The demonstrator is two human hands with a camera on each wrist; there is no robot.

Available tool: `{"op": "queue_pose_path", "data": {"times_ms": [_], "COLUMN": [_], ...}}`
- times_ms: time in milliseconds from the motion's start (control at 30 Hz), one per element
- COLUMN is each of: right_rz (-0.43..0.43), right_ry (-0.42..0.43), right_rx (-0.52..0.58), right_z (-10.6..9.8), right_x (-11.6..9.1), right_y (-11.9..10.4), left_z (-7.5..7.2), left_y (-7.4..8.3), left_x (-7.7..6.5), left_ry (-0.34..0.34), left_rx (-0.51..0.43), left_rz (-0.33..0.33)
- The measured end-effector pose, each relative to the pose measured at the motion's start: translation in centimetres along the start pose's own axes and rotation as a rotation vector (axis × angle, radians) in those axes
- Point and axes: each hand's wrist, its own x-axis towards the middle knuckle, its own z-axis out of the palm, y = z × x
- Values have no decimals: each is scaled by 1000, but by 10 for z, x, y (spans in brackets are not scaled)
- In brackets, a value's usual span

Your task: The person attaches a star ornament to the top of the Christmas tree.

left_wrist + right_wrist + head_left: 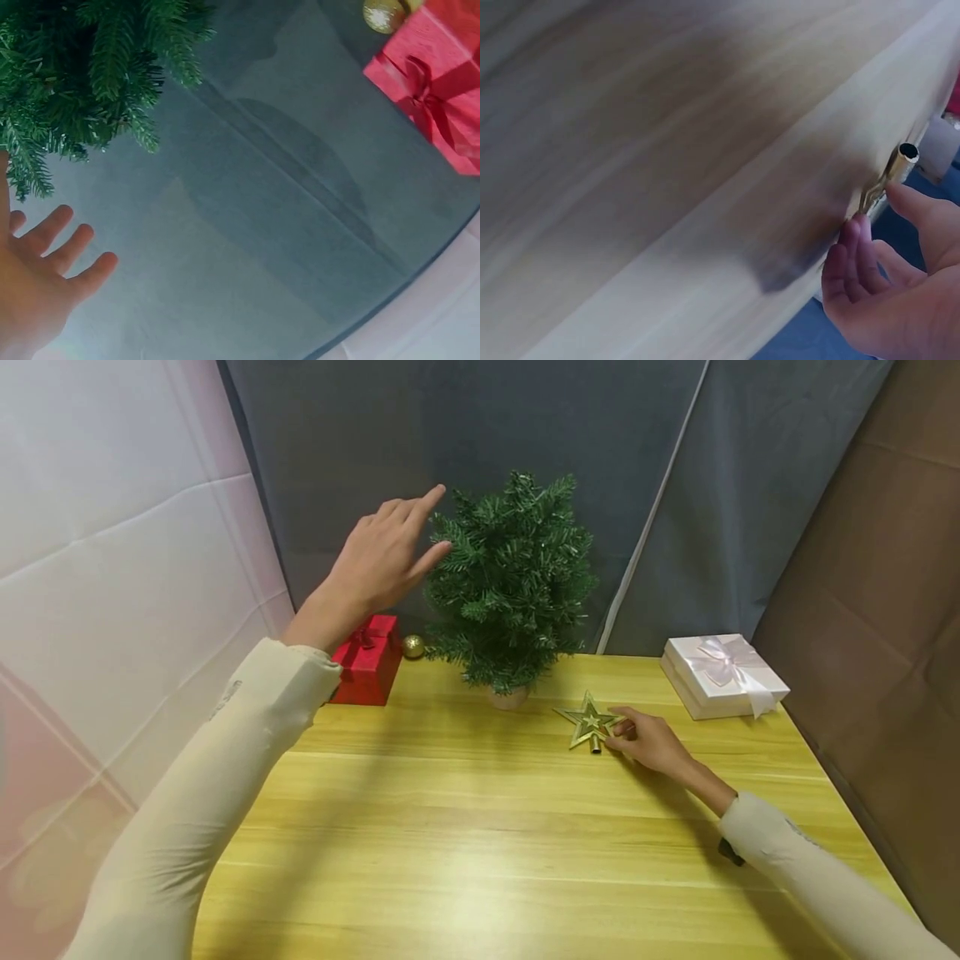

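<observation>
My right hand (651, 742) pinches a gold star tree topper (591, 722) by its right side, thumb and fingertips at the edge. In the right wrist view the topper's hollow tube (906, 154) points away past the thumb of the right hand (900, 277). Behind the topper stands a small green artificial Christmas tree (517, 581) on a pale base (508, 697). Raised at the tree's upper left is my left hand (382, 556), fingers extended and thumb spread, overlapping the branches at the thumb tip. The left wrist view shows its fingers (94, 274) holding nothing.
A red gift box (367, 664) with a bow sits left of the tree, partly behind my left forearm. Beside it lies a gold ball ornament (413, 647). A white gift box (723, 675) with a ribbon rests at the back right of the wooden table (465, 827).
</observation>
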Motion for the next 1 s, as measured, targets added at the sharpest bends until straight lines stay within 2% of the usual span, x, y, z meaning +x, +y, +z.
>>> {"op": "queue_pose_path", "data": {"times_ms": [300, 533, 667, 800, 900, 1000], "right_rz": [92, 142, 164, 130, 94, 81], "right_ry": [-59, -73, -91, -119, -141, -152], "right_rx": [105, 209, 285, 315, 326, 343], "right_z": [-1, 0, 0, -1, -2, -2], "right_x": [6, 7, 7, 6, 5, 5], "right_y": [0, -2, -1, -1, -2, -4], "left_z": [2, 3, 7, 13, 17, 21], "left_y": [8, 7, 6, 5, 5, 5], "left_x": [13, 21, 23, 25, 27, 28], "left_ry": [-30, -65, -32, 32, 87, 126], "left_rx": [-77, -237, -372, -514, -591, -634], "left_rz": [-9, -65, -61, -45, -45, -72]}}
